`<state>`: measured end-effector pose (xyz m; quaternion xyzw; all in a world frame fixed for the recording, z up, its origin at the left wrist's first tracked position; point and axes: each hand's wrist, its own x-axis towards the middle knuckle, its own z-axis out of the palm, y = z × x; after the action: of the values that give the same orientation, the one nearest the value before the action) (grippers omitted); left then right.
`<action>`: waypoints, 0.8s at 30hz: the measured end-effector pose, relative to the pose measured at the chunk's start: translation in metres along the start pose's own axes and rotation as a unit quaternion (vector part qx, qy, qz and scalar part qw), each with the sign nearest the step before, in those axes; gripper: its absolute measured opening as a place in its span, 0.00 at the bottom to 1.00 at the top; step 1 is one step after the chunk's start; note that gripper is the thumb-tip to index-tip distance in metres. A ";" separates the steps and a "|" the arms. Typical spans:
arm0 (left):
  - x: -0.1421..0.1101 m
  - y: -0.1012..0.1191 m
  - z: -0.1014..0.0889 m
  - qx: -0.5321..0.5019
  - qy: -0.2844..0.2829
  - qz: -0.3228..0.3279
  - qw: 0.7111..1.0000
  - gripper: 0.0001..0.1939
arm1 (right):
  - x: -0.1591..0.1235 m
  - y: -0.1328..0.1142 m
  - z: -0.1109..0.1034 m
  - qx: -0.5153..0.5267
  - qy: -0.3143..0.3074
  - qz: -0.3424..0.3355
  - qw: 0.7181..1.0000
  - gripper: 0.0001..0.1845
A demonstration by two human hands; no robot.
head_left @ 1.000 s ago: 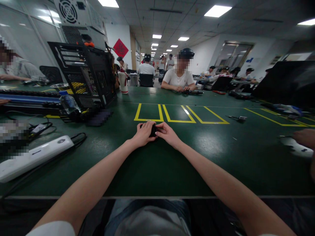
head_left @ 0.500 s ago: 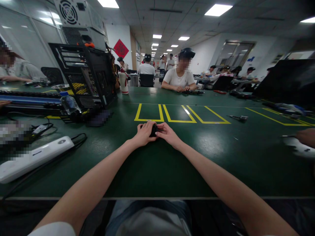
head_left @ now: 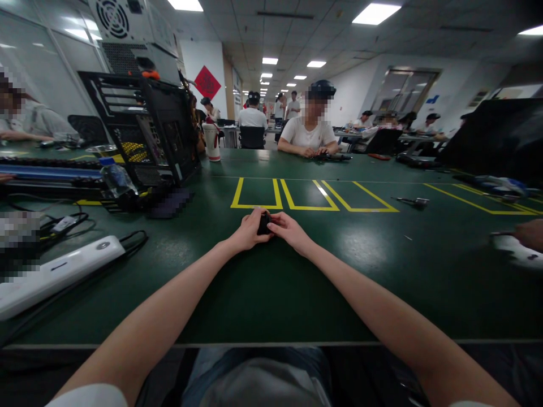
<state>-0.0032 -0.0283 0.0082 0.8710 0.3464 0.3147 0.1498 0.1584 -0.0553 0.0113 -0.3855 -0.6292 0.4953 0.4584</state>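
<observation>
A small black object rests between my two hands over the green tabletop, just in front of the yellow tape boxes. My left hand is wrapped round its left side, with the fingers over the top. At its right side, my right hand pinches the edge with thumb and fingertips. Most of the object is covered by my fingers, so its exact kind cannot be made out.
Yellow tape outlines mark the green table. At left are a white power strip, a bottle and a black computer case. A metal-ended tool lies right. Another person's hand holds something white. A person sits opposite.
My hands stay around the black object; the fingers of my left hand have shifted slightly on it. At the right edge, the other person's hand and the white thing have moved a little.
</observation>
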 end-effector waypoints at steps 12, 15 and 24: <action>0.002 -0.001 0.004 -0.029 -0.010 -0.057 0.998 0.27 | 0.001 0.000 0.002 -0.007 0.024 0.007 1.000 0.14; 0.002 -0.002 0.004 -0.032 -0.009 -0.061 0.998 0.27 | 0.002 0.000 0.001 -0.002 0.013 0.008 1.000 0.15; 0.001 -0.004 0.005 -0.025 -0.001 -0.047 0.999 0.28 | 0.001 0.006 -0.001 0.026 0.018 0.011 0.999 0.13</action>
<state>-0.0016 -0.0252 0.0032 0.8501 0.3785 0.3153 0.1864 0.1592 -0.0530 0.0060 -0.3897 -0.6031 0.5095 0.4741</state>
